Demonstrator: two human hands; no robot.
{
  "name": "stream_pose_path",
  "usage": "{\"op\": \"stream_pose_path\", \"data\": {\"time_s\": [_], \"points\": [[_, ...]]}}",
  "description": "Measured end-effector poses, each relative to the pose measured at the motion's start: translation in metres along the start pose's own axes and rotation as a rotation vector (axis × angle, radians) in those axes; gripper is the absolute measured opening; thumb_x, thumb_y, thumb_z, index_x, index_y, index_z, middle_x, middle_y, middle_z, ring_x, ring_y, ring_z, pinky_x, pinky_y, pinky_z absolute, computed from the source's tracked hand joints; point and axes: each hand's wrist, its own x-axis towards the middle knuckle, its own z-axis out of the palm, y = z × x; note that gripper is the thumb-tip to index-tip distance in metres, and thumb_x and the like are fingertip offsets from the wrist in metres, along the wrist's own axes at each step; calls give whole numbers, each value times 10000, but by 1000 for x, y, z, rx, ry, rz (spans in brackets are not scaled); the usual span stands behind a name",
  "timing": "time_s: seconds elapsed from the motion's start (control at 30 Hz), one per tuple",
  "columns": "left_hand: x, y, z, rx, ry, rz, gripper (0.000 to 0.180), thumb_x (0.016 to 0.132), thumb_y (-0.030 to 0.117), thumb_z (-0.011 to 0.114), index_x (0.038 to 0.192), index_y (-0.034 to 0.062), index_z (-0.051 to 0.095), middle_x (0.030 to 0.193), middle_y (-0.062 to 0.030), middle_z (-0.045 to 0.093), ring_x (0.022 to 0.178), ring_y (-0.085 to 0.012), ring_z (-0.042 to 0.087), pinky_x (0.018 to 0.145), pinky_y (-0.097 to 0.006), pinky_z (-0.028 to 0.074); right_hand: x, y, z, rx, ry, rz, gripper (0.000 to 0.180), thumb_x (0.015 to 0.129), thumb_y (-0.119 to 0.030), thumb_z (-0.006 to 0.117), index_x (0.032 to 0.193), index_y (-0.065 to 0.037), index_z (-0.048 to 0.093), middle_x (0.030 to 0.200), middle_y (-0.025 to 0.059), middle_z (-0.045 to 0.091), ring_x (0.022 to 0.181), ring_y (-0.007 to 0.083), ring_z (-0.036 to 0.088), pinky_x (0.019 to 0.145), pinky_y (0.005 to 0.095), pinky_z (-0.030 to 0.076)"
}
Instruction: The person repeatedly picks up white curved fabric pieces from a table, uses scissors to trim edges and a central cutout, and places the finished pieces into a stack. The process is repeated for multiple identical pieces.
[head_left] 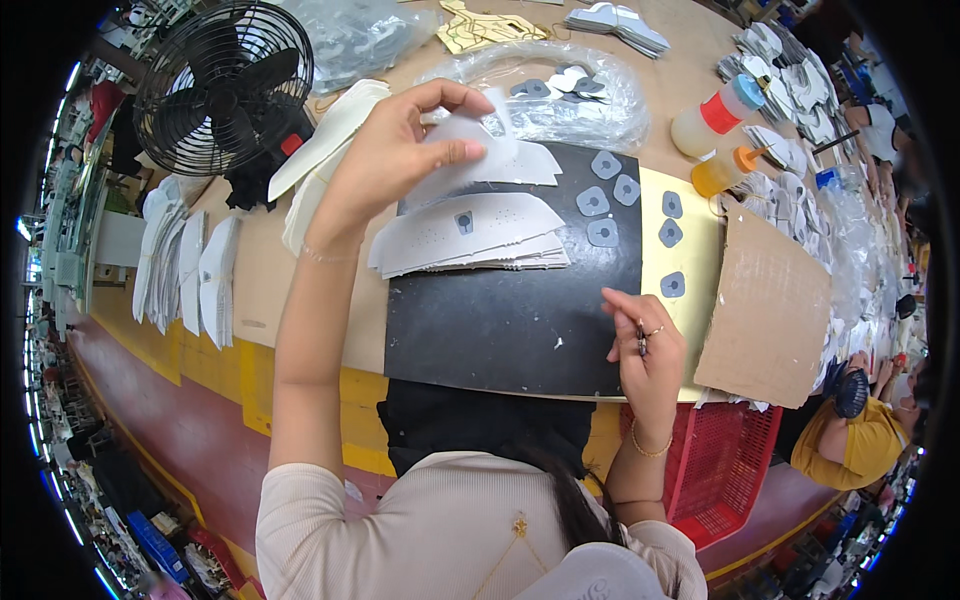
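Observation:
My left hand [395, 150] pinches a translucent white template-like piece [500, 128] between thumb and fingers, over the far part of the black mat. Just below it lies a single white cut panel [525, 165]. Closer to me is a fanned stack of white panels [480, 225], with a small grey patch [464, 222] on the top one. My right hand [648, 350] hovers by the mat's right edge, its fingers curled in; whatever they may hold is hidden. Several grey rounded patches [603, 233] with dark keyhole-shaped marks lie on the mat and the yellow sheet beyond my right fingers.
The black mat [480, 330] covers the table's middle. A black fan [222, 100] stands far left, near stacked white panels [215, 285]. At right are two bottles, one orange-capped [720, 172], and a cardboard sheet [765, 300]. A red crate [720, 460] sits below the edge.

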Motion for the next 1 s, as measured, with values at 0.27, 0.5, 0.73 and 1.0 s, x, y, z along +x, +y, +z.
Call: {"op": "stream_pose_path", "data": {"time_s": [0.27, 0.5, 0.73, 1.0], "points": [[-60, 47, 38, -391, -194, 51, 606, 779, -57, 749, 1349, 13, 556, 1251, -135, 586, 1071, -166, 618, 940, -296, 528, 9, -6, 39, 968, -290, 244, 534, 1041, -406, 489, 1273, 70, 561, 643, 32, 564, 435, 61, 419, 447, 209, 299], [-87, 67, 57, -436, -56, -204, 667, 739, -75, 778, 1336, -7, 490, 1068, -121, 590, 893, -133, 670, 697, -215, 567, 17, -36, 42, 1028, 202, 135, 227, 949, -129, 662, 1082, 30, 570, 735, 29, 579, 414, 38, 372, 389, 203, 291], [-101, 43, 67, 86, 11, 248, 273, 764, -89, 750, 1005, 3, 661, 967, -101, 635, 741, -126, 642, 652, -233, 548, 10, -33, 30, 595, 329, -51, 137, 896, -73, 713, 966, 29, 655, 776, 65, 650, 520, 78, 529, 419, 206, 372], [-109, 20, 84, 191, 79, 342, 264, 789, -82, 670, 1009, 48, 735, 1097, -115, 665, 872, -236, 687, 720, -322, 548, 8, -35, 22, 69, 32, -753, 316, 730, -150, 687, 1035, -105, 762, 1055, 67, 730, 628, 136, 584, 531, 260, 407]]}}
